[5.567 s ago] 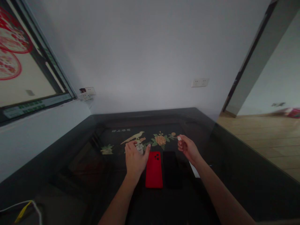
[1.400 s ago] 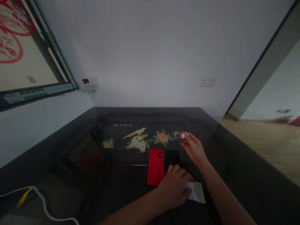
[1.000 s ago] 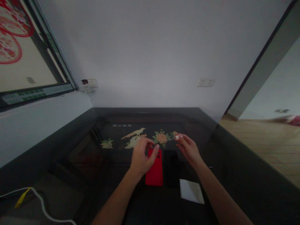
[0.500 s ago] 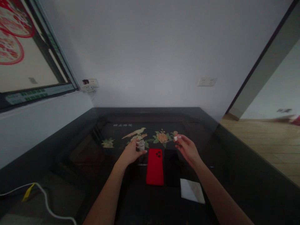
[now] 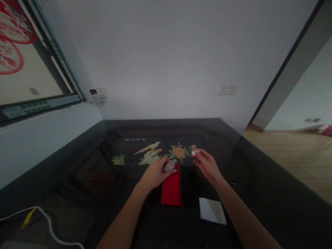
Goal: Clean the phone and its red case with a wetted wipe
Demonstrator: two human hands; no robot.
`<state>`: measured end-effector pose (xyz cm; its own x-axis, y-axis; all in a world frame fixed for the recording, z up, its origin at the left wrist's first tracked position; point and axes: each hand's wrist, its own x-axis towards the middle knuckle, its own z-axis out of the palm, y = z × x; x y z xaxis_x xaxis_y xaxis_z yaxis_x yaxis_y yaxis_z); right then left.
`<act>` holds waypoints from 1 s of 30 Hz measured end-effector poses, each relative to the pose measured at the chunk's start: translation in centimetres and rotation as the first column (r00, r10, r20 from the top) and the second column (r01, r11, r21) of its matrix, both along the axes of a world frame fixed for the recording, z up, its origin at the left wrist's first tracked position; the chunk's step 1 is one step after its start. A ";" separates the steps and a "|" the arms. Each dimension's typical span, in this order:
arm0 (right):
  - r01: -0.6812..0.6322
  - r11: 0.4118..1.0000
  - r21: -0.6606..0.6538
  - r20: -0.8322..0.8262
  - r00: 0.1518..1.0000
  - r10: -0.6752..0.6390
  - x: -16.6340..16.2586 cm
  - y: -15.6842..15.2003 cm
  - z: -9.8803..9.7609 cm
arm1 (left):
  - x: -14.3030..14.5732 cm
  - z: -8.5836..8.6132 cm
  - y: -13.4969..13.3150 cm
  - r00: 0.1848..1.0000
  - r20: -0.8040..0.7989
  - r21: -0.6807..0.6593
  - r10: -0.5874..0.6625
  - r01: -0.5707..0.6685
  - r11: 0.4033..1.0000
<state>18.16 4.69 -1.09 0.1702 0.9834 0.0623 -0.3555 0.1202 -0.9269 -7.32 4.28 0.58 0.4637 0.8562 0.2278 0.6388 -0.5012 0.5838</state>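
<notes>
My left hand [image 5: 155, 174] is closed around a small clear bottle [image 5: 169, 166], which tilts to the right above the top end of a red phone case [image 5: 171, 192]. Whether a phone sits inside the case I cannot tell. A small white cap [image 5: 193, 153] is pinched between the fingertips of my right hand [image 5: 207, 165], off to the right of the bottle. Dark and flat, what looks like a black phone [image 5: 190, 188] lies beside the case. Below my right wrist is a folded white cloth or paper [image 5: 212, 211].
Everything lies on a glossy black table [image 5: 103, 214] with a printed bird and flowers [image 5: 178, 152]. A white cable [image 5: 50, 224] with a yellow tag [image 5: 28, 218] runs along the left. Behind stands a wall with sockets [image 5: 227, 90]; a window [image 5: 33, 69] is at the left.
My left hand has moved right, carrying the bottle from left of the red case to over its top end, and the bottle now tips rightward. My right hand has hardly moved.
</notes>
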 end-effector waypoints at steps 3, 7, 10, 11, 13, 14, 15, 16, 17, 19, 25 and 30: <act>-0.006 1.000 -0.004 0.005 1.000 0.006 -0.1 -0.1 0.2 | 1.1 0.7 -1.0 0.999 -0.031 0.058 -0.019 0.021 0.998; -0.014 1.000 -0.021 0.015 1.000 0.014 -0.2 -0.1 0.4 | 1.5 0.8 -1.4 0.998 -0.066 0.054 -0.012 0.016 0.998; -0.017 1.000 -0.017 0.023 1.000 0.017 -0.2 -0.1 0.3 | 1.4 0.7 -1.3 0.998 -0.063 0.047 0.007 -0.004 0.999; -0.023 1.000 -0.012 0.033 0.999 0.023 -0.1 -0.1 0.2 | 1.3 0.6 -1.2 0.998 -0.062 0.046 0.015 -0.012 0.999; -0.041 0.999 -0.005 0.061 0.997 0.041 0.0 0.0 -0.1 | 1.3 0.5 -1.1 0.998 -0.063 0.046 0.025 -0.022 0.999; -0.054 0.999 -0.003 0.079 0.995 0.054 0.0 0.0 -0.2 | 1.3 0.5 -1.1 0.998 -0.064 0.048 0.025 -0.022 0.999; -0.067 0.998 -0.002 0.104 0.992 0.067 0.0 0.0 -0.3 | 1.2 0.4 -1.0 0.998 -0.062 0.051 0.025 -0.022 0.998; -0.080 0.997 -0.002 0.137 0.987 0.079 0.0 0.0 -0.4 | 1.2 0.4 -1.0 0.998 -0.060 0.055 0.024 -0.021 0.998; -0.093 0.996 0.000 0.177 0.980 0.091 0.0 0.0 -0.5 | 1.3 0.4 -1.0 0.998 -0.057 0.060 0.024 -0.021 0.998; -0.129 0.992 0.003 0.266 0.956 0.123 -0.2 -0.2 -0.5 | 1.3 0.4 -1.0 0.998 -0.050 0.069 0.024 -0.020 0.997; -0.296 0.955 -0.005 0.372 0.886 0.277 -1.0 -1.0 0.2 | 1.5 0.4 -1.2 1.000 -0.024 0.074 -0.003 0.005 0.997; -0.329 0.944 -0.013 0.411 0.859 0.305 -1.0 -1.0 0.2 | 1.5 0.3 -1.1 0.999 -0.028 0.077 -0.017 0.019 0.997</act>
<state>17.19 3.64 -0.87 -0.2018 0.9727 0.1143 0.0178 0.1204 -0.9926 -5.87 3.15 0.83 0.4861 0.8278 0.2801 0.6442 -0.5560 0.5253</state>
